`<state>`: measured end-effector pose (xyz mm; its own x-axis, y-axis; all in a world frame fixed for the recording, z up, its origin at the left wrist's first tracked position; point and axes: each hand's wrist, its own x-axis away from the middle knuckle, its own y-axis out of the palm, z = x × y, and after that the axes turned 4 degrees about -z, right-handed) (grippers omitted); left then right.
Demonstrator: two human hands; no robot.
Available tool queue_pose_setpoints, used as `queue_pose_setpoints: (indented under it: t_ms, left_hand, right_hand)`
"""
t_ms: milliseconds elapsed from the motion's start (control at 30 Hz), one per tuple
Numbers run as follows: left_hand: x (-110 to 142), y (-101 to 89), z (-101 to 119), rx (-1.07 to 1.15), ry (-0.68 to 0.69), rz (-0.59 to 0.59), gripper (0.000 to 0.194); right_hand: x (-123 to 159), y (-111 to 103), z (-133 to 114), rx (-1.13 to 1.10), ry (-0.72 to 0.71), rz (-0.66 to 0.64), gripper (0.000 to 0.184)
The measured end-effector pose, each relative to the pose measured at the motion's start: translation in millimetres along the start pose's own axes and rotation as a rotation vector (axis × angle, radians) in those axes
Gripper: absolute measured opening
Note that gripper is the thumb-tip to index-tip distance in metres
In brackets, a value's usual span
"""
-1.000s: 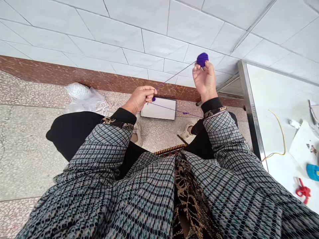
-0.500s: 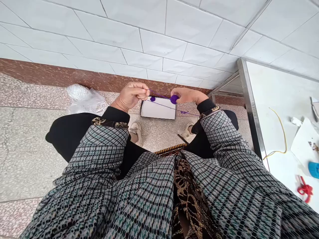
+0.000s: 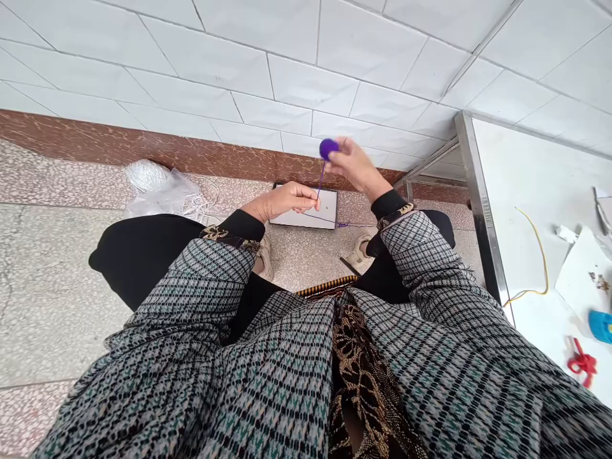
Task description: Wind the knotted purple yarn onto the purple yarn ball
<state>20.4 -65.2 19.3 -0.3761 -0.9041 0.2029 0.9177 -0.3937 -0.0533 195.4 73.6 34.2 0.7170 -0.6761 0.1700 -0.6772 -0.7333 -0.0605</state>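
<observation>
My right hand [image 3: 354, 167] is raised above a white board and pinches a purple yarn ball [image 3: 328, 148] at its fingertips. A taut purple yarn strand [image 3: 320, 180] runs down from the ball to my left hand [image 3: 285, 202], whose thumb and fingers are closed on the yarn. The white board [image 3: 327, 213] lies flat on the floor beneath both hands. Another thin strand crosses its lower edge and trails off to the right. The left hand covers the board's left part, so anything lying there is hidden.
A clear plastic bag [image 3: 162, 191] with white cord lies on the floor to the left, against a brown skirting. At right stands a steel-edged white table [image 3: 482, 210] bearing yellow wire [image 3: 540, 268], red scissors [image 3: 582, 363] and a blue object [image 3: 601, 326].
My right hand has lifted up and away from the left, taking the yarn ball with it. My left hand has shifted right over the board, and the small purple ball on the board no longer shows.
</observation>
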Motion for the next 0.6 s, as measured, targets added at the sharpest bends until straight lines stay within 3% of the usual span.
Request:
queue_pose_setpoints:
  t_ms: [67, 167, 233, 300, 367, 433, 600]
  left_hand:
    - [2, -4.3, 0, -0.023, 0.022, 0.013, 0.018]
    - [2, -13.5, -5, -0.012, 0.029, 0.141, 0.018]
    - [0, -16.9, -9, 0.015, 0.014, 0.224, 0.016]
    - [-3, -16.2, -12, 0.087, 0.01, 0.283, 0.014]
    - [-5, -12.2, -13, 0.187, 0.02, 0.325, 0.015]
    - [-7, -7.0, -13, 0.253, 0.024, 0.34, 0.015]
    - [-7, -0.3, -12, 0.247, 0.007, 0.235, 0.015]
  right_hand:
    - [1, 2, 4, 0.273, 0.108, -0.157, 0.035]
    - [8, -1, 4, 0.515, 0.179, -0.561, 0.039]
    - [12, -5, 2, 0.413, 0.165, -0.752, 0.042]
    - [13, -8, 1, 0.181, 0.125, -0.799, 0.044]
    - [12, -10, 1, -0.054, 0.08, -0.716, 0.047]
    - [9, -11, 0, -0.21, 0.017, -0.535, 0.054]
    - [0, -20, -7, -0.239, -0.157, -0.038, 0.054]
